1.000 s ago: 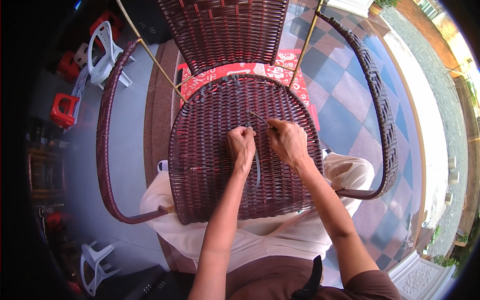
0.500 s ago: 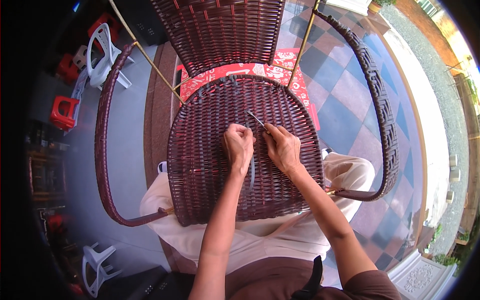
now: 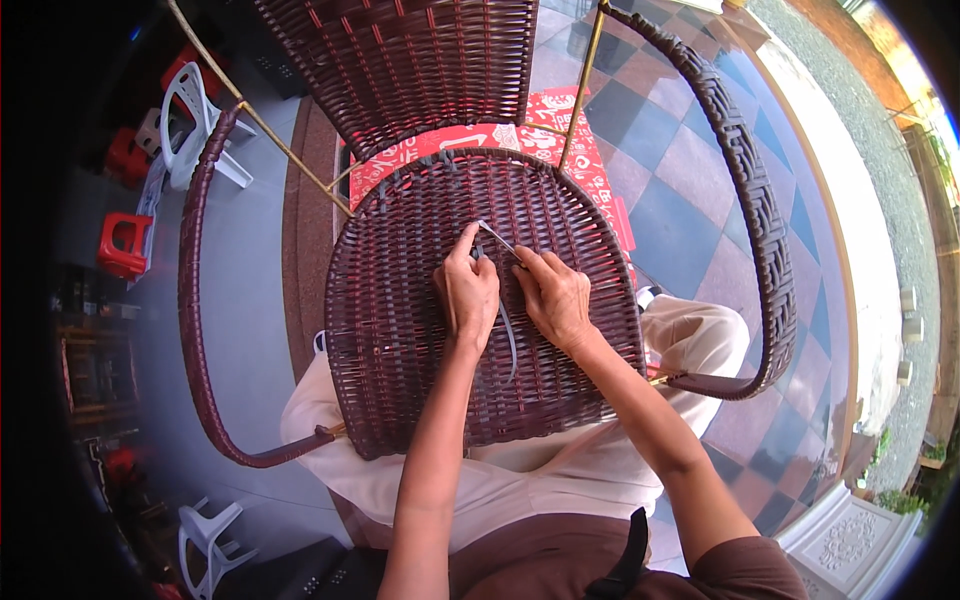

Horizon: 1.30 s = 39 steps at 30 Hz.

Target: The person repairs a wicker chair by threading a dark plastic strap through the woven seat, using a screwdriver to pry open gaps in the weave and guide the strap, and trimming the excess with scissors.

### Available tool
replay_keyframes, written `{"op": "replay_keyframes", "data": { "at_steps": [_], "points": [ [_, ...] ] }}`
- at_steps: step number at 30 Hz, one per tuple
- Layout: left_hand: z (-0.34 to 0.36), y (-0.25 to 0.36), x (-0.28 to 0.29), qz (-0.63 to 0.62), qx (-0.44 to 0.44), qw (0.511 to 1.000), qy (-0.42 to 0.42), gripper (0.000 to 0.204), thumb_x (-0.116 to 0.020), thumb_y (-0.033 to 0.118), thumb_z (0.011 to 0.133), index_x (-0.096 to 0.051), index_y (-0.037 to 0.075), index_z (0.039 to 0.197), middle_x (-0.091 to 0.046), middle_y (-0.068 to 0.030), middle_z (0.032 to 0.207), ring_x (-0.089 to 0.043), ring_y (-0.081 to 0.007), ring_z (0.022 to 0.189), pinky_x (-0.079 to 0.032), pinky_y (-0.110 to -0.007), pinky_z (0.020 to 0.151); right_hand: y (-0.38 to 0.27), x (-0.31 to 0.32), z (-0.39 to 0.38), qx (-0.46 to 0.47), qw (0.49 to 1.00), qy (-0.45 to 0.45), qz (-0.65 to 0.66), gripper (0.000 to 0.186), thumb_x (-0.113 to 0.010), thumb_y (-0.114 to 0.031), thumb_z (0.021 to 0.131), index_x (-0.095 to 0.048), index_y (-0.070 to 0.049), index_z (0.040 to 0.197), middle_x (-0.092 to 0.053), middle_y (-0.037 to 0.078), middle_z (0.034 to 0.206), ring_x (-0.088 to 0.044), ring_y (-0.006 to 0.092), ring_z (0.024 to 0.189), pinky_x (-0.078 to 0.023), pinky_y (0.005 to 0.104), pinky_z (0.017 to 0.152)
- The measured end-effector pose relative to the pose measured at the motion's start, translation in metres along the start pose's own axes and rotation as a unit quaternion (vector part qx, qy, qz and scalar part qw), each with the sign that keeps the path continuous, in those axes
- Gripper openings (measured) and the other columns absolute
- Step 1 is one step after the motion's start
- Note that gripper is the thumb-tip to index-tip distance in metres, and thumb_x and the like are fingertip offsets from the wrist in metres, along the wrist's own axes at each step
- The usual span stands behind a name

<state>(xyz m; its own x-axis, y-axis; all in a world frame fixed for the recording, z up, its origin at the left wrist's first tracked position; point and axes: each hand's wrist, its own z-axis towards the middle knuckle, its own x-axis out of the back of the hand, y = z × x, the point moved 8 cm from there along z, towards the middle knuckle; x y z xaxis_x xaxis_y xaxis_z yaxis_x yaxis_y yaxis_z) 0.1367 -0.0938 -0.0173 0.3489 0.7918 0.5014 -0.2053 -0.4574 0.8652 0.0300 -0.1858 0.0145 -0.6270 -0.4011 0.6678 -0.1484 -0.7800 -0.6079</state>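
Note:
A brown woven chair seat point(image 3: 400, 330) lies across my lap, made of thin dark strands with reddish ones between. My left hand point(image 3: 468, 300) rests on its middle, the thumb and curled fingers closed on a flat grey weaving strip point(image 3: 512, 350). The strip's loose end hangs down past the wrist. That hand's index finger stretches forward to the tip of a thin metal pick-like tool point(image 3: 496, 237). My right hand point(image 3: 556, 300) grips the tool, its handle mostly hidden in the fingers. The tool slants forward and left to the weave.
Curved wrapped armrests point(image 3: 195, 300) point(image 3: 765, 230) flank the seat, and the woven backrest point(image 3: 410, 70) rises beyond it. Under the chair is a red patterned surface point(image 3: 600, 180). White plastic chairs point(image 3: 190, 130) and a red stool point(image 3: 122, 245) stand at the left; tiled floor point(image 3: 680, 230) lies right.
My left index finger has stretched out to the tool's tip. Both hands and the tool have shifted slightly left, and the chair has moved left in view. The strip's loose end has swung a little right.

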Motion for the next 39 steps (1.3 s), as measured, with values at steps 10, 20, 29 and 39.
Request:
{"op": "replay_keyframes", "data": {
  "at_steps": [10,20,29,39],
  "points": [
    [0.008,0.006,0.000,0.048,-0.017,0.998,-0.037,0.045,-0.047,-0.005,0.073,-0.051,-0.003,0.119,-0.041,-0.0020,0.044,-0.038,-0.0059,0.040,-0.033,-0.026,0.039,0.001,0.000,0.001,-0.009,1.000,-0.008,-0.003,0.024,-0.059,-0.012,0.080,-0.057,-0.007,0.103,-0.051,0.009,0.068,-0.054,0.0271,0.052,-0.042,0.0361,0.045],
    [0.004,-0.006,-0.002,-0.168,0.088,0.981,-0.025,0.032,-0.051,-0.003,0.081,-0.038,0.000,0.110,-0.054,-0.0079,0.055,-0.048,-0.0122,0.038,-0.039,-0.024,0.035,0.001,-0.001,0.000,-0.010,1.000,-0.001,-0.012,0.024,-0.060,-0.013,0.079,-0.057,-0.007,0.103,-0.051,0.008,0.067,-0.055,0.0267,0.051,-0.042,0.0361,0.044],
    [0.008,-0.024,-0.010,-0.176,0.096,0.979,0.036,0.026,-0.052,-0.001,0.082,-0.036,0.004,0.101,-0.053,-0.0087,0.057,-0.048,-0.0130,0.037,-0.038,-0.025,0.033,-0.001,-0.005,-0.001,-0.022,0.999,-0.021,-0.036,0.021,-0.058,-0.013,0.080,-0.057,-0.008,0.101,-0.053,0.009,0.069,-0.056,0.0284,0.055,-0.043,0.0377,0.047],
    [0.007,-0.019,-0.008,-0.238,0.151,0.959,0.038,0.028,-0.053,-0.007,0.079,-0.034,0.004,0.097,-0.048,-0.0073,0.062,-0.051,-0.0151,0.040,-0.041,-0.028,0.032,0.005,-0.004,0.020,-0.098,0.992,-0.055,0.054,0.015,-0.048,-0.014,0.086,-0.044,-0.002,0.094,-0.056,0.019,0.080,-0.055,0.0380,0.075,-0.043,0.0439,0.063]
  ]
}}
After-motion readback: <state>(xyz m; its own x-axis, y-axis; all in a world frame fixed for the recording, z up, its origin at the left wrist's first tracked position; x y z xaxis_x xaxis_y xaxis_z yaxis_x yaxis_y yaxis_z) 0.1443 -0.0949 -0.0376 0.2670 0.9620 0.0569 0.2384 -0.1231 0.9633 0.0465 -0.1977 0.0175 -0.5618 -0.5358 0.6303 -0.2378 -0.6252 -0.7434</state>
